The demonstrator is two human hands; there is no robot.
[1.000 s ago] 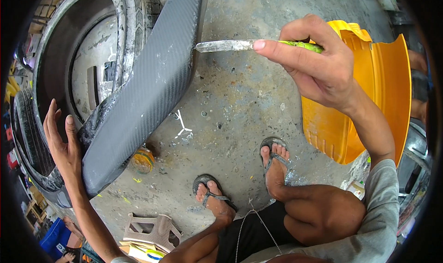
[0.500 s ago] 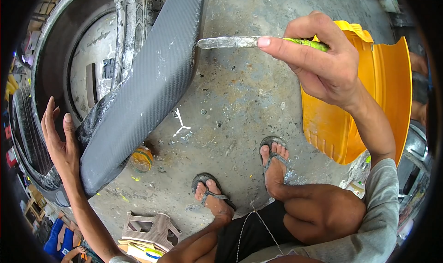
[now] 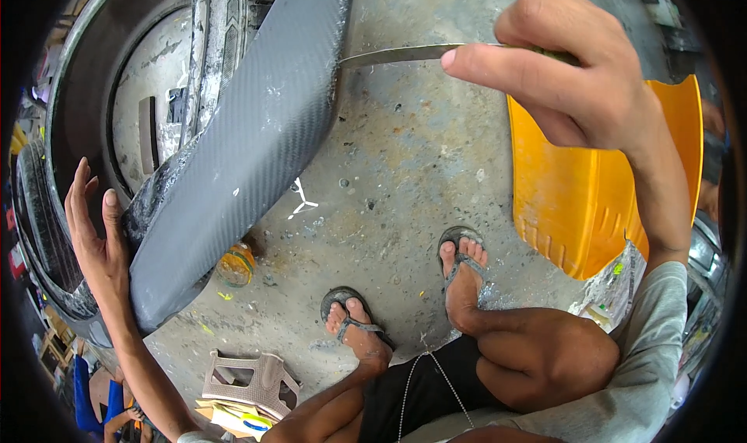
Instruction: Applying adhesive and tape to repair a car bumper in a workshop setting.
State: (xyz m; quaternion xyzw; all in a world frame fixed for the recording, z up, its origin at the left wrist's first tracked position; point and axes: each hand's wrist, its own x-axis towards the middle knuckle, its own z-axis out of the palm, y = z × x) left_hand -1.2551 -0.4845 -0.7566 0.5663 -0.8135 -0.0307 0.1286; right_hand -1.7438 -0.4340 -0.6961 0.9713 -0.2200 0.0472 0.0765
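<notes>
A long dark carbon-weave panel (image 3: 237, 147) lies diagonally across black tires (image 3: 82, 77). My left hand (image 3: 101, 252) rests against the panel's lower left end, fingers apart and holding nothing. My right hand (image 3: 576, 85) grips a thin, long-bladed tool (image 3: 401, 52) by its green handle, which is mostly hidden behind the fingers. The blade's tip touches the panel's upper right edge, and the blade looks slightly bowed.
A yellow molded plastic part (image 3: 556, 210) stands at the right. A jar (image 3: 235, 268) sits under the panel, near my sandaled feet. A beige plastic piece (image 3: 245, 385) lies at the bottom. A person in blue (image 3: 85, 396) is at the far lower left.
My right hand has moved up and to the right. The blade has turned to show a narrow edge, its tip higher on the panel. My left hand has shifted slightly left.
</notes>
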